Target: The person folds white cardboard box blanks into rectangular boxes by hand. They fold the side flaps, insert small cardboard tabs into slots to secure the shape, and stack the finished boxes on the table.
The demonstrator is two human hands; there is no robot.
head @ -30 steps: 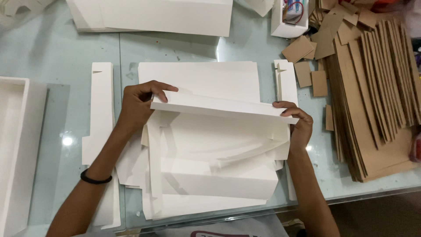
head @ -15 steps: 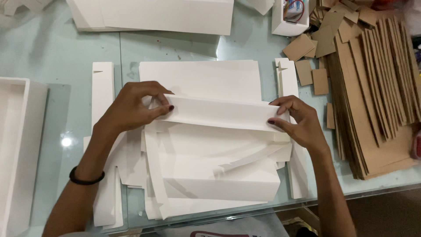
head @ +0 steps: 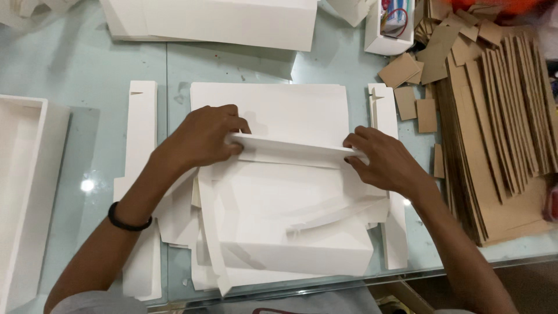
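Note:
A stack of white cardboard sheets (head: 279, 110) lies flat at the centre of the glass table (head: 75, 70). On top of it a white folded flap (head: 290, 150) runs left to right. My left hand (head: 203, 136) grips the flap's left end, fingers curled over it. My right hand (head: 386, 157) presses on the flap's right end. A black band circles my left wrist. Below the flap sits a partly folded white box piece (head: 290, 232) with loose white paper strips around it.
Narrow white strips lie on either side (head: 141, 128) (head: 382, 104). A white tray (head: 23, 186) stands at the left. A large white box (head: 221, 20) lies at the back. Brown cardboard strips and pieces (head: 500, 128) pile up at the right. A small white container (head: 392, 23) holds small items.
Both hands have pushed the white flap down and away from me, from raised to pressed flat on the sheets. My hands have moved closer to the flap's ends.

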